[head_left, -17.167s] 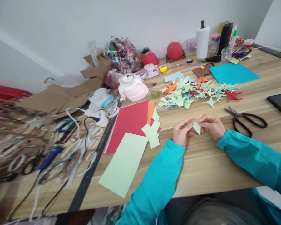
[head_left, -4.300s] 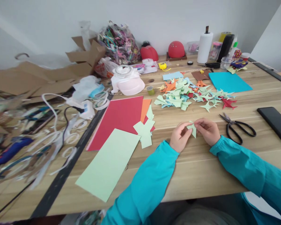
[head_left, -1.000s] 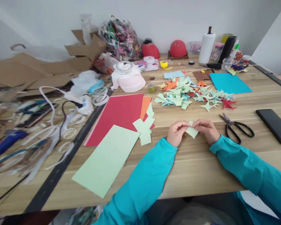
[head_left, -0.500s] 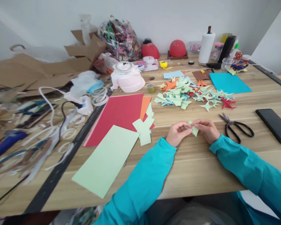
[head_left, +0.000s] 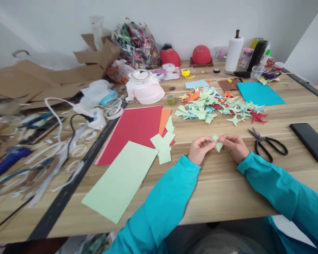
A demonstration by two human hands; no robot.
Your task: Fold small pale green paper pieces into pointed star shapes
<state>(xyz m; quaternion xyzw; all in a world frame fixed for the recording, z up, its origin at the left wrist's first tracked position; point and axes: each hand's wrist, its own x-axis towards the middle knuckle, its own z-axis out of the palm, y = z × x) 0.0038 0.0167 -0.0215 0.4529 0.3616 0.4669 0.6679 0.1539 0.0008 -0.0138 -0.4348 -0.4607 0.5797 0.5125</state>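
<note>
A small folded piece of pale green paper (head_left: 217, 145) is pinched between both of my hands, just above the wooden table. My left hand (head_left: 201, 149) grips its left side with thumb and fingers. On the other side, my right hand (head_left: 234, 146) holds it between thumb and forefinger. Beyond them lies a heap of folded paper cranes (head_left: 205, 104), mostly pale green, with some orange, red and blue. Several loose green paper pieces (head_left: 164, 148) lie left of my hands, beside a large green sheet (head_left: 120, 181).
Black-handled scissors (head_left: 267, 143) and a black phone (head_left: 311, 141) lie to the right. Red sheets (head_left: 136, 132) are stacked at left, blue paper (head_left: 261, 93) at the back right. Cables and a white power strip (head_left: 96, 119) clutter the left side, near cardboard (head_left: 55, 76).
The folded green paper has turned slightly between my fingers and shows more of its diamond shape. Both hands stay in nearly the same place.
</note>
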